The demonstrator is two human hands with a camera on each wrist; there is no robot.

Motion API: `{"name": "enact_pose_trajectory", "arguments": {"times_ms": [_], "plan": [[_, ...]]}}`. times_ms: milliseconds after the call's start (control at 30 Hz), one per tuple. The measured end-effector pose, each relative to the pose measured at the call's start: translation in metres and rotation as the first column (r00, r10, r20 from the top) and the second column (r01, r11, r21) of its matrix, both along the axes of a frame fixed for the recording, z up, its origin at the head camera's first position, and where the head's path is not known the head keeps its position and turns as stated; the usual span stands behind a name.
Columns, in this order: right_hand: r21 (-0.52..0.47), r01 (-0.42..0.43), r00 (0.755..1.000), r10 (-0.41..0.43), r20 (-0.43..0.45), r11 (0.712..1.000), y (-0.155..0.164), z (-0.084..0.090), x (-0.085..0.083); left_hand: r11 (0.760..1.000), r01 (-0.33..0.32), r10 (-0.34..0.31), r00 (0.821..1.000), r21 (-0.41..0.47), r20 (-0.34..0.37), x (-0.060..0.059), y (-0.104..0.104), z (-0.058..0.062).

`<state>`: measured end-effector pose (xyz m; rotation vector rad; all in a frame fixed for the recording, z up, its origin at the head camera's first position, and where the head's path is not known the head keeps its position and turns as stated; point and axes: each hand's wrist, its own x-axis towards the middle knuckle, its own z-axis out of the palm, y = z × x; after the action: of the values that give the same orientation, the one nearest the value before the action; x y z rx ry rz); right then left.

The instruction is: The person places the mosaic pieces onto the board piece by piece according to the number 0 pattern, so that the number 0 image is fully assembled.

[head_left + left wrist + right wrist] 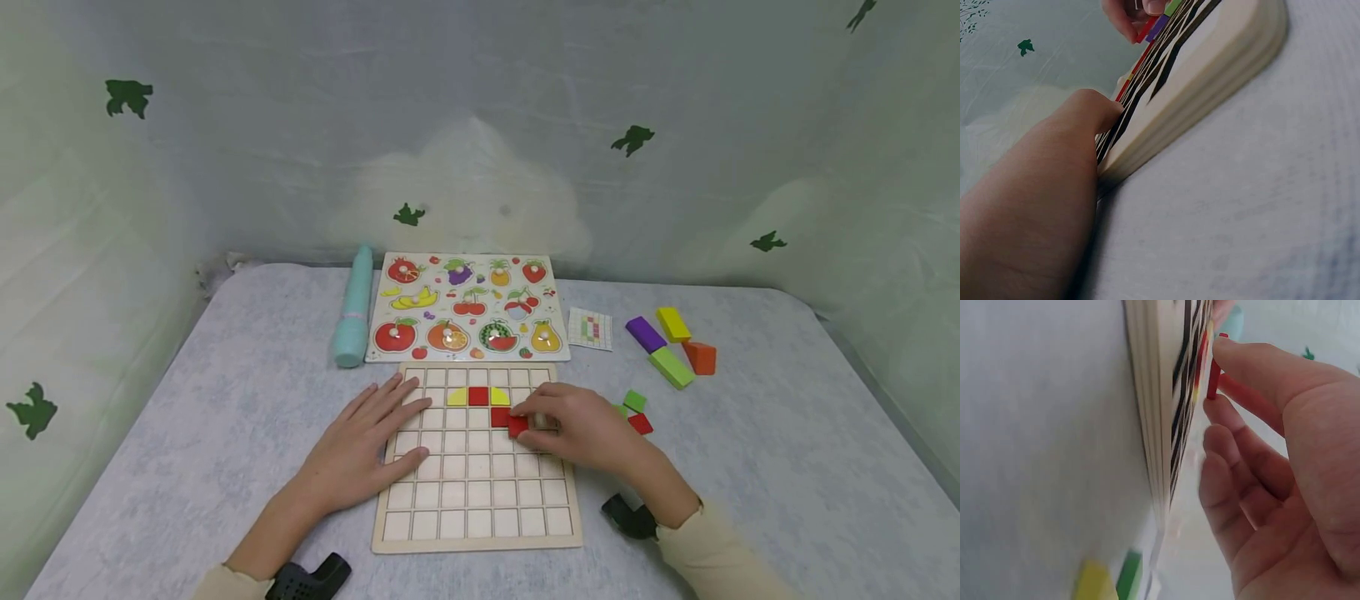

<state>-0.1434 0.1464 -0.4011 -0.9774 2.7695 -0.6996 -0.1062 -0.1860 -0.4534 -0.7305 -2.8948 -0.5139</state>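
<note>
Head view: the right hand (581, 425) pinched a red tile (518, 427) above the board (478, 547) near its right edge; the left hand (363, 450) lay spread across its left edge. A slipping pinch could have knocked the neighbouring red square (498, 417) askew.

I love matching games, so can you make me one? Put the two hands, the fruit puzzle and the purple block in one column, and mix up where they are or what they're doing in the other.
Things:
1. Left hand
2. Right hand
3. Fruit puzzle
4. Purple block

Places and doings:
A. Pinching a red tile
B. Farther right than the small white card
C. Resting on the left side of the grid board
D. Beside the turquoise object

Right pairs: 1-C, 2-A, 3-D, 4-B
</note>
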Motion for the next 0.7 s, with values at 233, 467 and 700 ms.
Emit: {"name": "enact_pose_trajectory", "arguments": {"times_ms": [233, 467, 700], "plan": [[-0.002, -0.043, 0.998, 0.043, -0.054, 0.999, -0.012, -0.003, 0.008, 1.0, -0.002, 0.002, 1.0, 0.0, 0.009, 0.0, 0.0, 0.001], [0.049, -0.085, 0.991, 0.089, -0.098, 0.995, -0.017, -0.009, 0.009, 1.0, -0.005, 0.005, 1.0, -0.004, 0.012, 0.0, 0.0, 0.001], [0.055, -0.07, 0.993, 0.075, -0.092, 0.996, -0.018, -0.009, 0.01, 1.0, -0.007, 0.007, 1.0, -0.001, 0.01, 0.0, 0.001, 0.001]]}}
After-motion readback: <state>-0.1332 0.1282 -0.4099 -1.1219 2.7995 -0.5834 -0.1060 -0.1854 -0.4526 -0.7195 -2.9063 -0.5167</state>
